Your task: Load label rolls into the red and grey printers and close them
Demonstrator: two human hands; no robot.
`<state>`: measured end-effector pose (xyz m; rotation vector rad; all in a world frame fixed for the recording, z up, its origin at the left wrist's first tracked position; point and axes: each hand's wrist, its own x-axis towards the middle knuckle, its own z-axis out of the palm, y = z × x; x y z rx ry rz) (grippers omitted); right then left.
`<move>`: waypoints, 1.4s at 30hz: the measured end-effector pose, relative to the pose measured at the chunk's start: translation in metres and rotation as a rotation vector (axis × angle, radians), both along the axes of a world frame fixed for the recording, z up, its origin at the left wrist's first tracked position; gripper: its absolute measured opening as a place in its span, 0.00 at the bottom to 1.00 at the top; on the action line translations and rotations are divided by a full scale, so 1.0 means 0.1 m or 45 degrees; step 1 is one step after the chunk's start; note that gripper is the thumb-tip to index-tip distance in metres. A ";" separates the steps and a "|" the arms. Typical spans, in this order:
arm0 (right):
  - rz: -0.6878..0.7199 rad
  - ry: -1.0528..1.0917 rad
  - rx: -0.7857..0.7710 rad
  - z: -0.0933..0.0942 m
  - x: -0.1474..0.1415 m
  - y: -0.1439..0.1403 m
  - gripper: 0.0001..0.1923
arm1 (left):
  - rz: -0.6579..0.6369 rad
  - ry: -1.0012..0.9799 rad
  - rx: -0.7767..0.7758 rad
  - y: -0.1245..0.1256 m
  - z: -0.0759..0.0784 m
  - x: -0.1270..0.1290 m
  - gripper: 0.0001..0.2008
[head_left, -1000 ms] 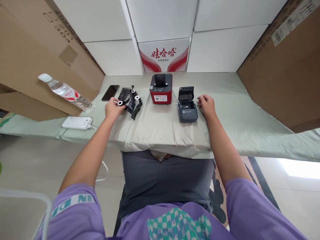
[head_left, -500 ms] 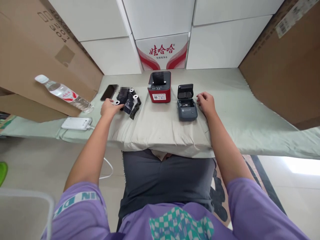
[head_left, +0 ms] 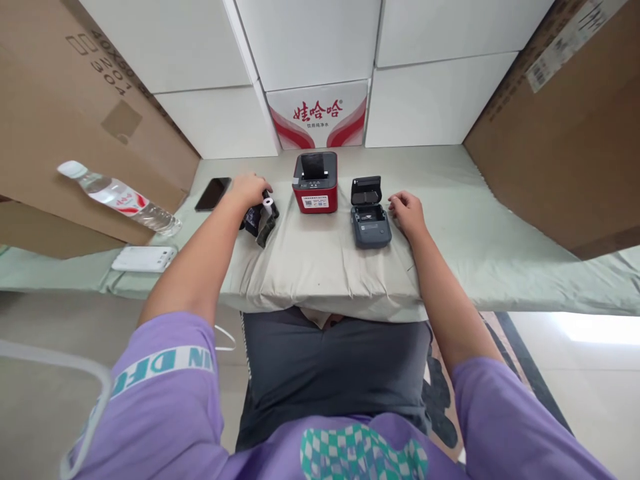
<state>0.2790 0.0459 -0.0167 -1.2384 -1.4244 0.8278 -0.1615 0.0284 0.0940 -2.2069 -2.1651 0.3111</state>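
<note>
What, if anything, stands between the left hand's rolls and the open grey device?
The red device sits between the rolls, partly covered by the left hand, and the open grey device, but slightly farther back; nothing else visible stands there.

Gap between red printer (head_left: 315,190) and grey printer (head_left: 372,233), brown carton (head_left: 560,153) blocking far right

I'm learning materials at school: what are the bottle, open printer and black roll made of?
Bottle: probably clear, shiny plastic; it's see-through.
Open printer: likely matte, hard plastic, with rounded edges.
Black roll: maybe shiny paper or film; its dark strip bends.
</note>
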 end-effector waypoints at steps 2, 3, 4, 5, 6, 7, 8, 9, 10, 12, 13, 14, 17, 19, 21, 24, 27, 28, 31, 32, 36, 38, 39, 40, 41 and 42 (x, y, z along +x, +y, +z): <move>0.003 -0.005 -0.002 -0.02 0.00 0.02 0.07 | -0.006 -0.129 0.135 -0.07 0.08 0.00 0.19; 0.004 -0.015 0.005 -0.02 0.00 0.03 0.07 | -0.005 -0.257 0.255 -0.13 0.14 -0.02 0.18; 0.005 -0.030 0.016 -0.03 0.00 0.03 0.07 | 0.011 -0.434 0.396 -0.19 0.19 -0.05 0.18; 0.006 -0.047 0.028 -0.03 0.00 0.04 0.06 | 0.050 -0.662 0.547 -0.25 0.24 -0.07 0.17; 0.004 -0.064 0.040 -0.03 -0.01 0.04 0.06 | 0.102 -0.937 0.679 -0.30 0.30 -0.09 0.16; -0.001 -0.080 0.050 -0.03 -0.01 0.04 0.06 | 0.156 -1.246 0.768 -0.35 0.35 -0.10 0.14; -0.007 -0.096 0.057 -0.03 -0.02 0.04 0.05 | 0.202 -1.563 0.795 -0.40 0.40 -0.08 0.11; -0.016 -0.111 0.064 -0.03 -0.02 0.04 0.05 | 0.233 -1.863 0.760 -0.44 0.44 -0.06 0.09; -0.024 -0.127 0.068 -0.03 -0.02 0.04 0.05 | 0.239 -2.127 0.676 -0.49 0.48 -0.01 0.09; -0.037 -0.153 0.072 -0.03 -0.02 0.03 0.05 | 0.202 -2.497 0.458 -0.59 0.56 0.12 0.11; -0.038 -0.158 0.068 -0.03 -0.02 0.02 0.05 | 0.192 -2.609 0.374 -0.63 0.60 0.20 0.12; -0.036 -0.157 0.062 -0.02 -0.01 0.02 0.05 | 0.191 -2.684 0.317 -0.68 0.64 0.28 0.13; -0.021 -0.133 0.045 -0.02 0.00 0.02 0.06 | 0.206 -2.759 0.252 -0.77 0.73 0.53 0.14; -0.016 -0.124 0.042 -0.02 0.01 0.02 0.07 | 0.187 -2.707 0.260 -0.79 0.78 0.67 0.14; -0.011 -0.115 0.035 -0.03 0.00 0.02 0.08 | 0.146 -2.557 0.296 -0.79 0.80 0.82 0.14; 0.005 -0.100 0.033 -0.04 0.00 0.03 0.09 | 0.003 -2.273 0.264 -0.74 0.73 1.09 0.15; 0.010 -0.101 0.048 -0.05 -0.01 0.03 0.09 | -0.249 -2.096 0.153 -0.64 0.51 1.47 0.16; 0.011 -0.104 0.047 -0.05 -0.01 0.03 0.09 | -0.350 -2.012 0.134 -0.60 0.41 1.61 0.16; 0.006 -0.116 0.032 -0.03 -0.01 0.02 0.10 | -0.591 -1.573 0.126 -0.50 0.05 2.01 0.16; 0.007 -0.119 0.028 -0.02 -0.01 0.02 0.09 | -0.619 -1.417 0.143 -0.47 -0.06 2.12 0.17; 0.006 -0.115 0.007 0.01 -0.03 0.00 0.08 | -0.572 -1.006 0.297 -0.39 -0.38 2.32 0.15; 0.007 -0.118 0.001 0.02 -0.03 0.00 0.07 | -0.506 -0.891 0.361 -0.35 -0.43 2.32 0.14; 0.007 -0.122 0.002 0.02 -0.04 0.00 0.06 | -0.485 -0.848 0.367 -0.33 -0.43 2.31 0.13; 0.007 -0.126 0.007 0.02 -0.04 0.00 0.06 | -0.475 -0.815 0.360 -0.32 -0.41 2.30 0.12; 0.005 -0.133 0.013 0.02 -0.04 0.00 0.06 | -0.476 -0.788 0.347 -0.31 -0.39 2.29 0.12; 0.003 -0.143 0.019 0.02 -0.05 0.00 0.06 | -0.489 -0.760 0.333 -0.30 -0.36 2.29 0.11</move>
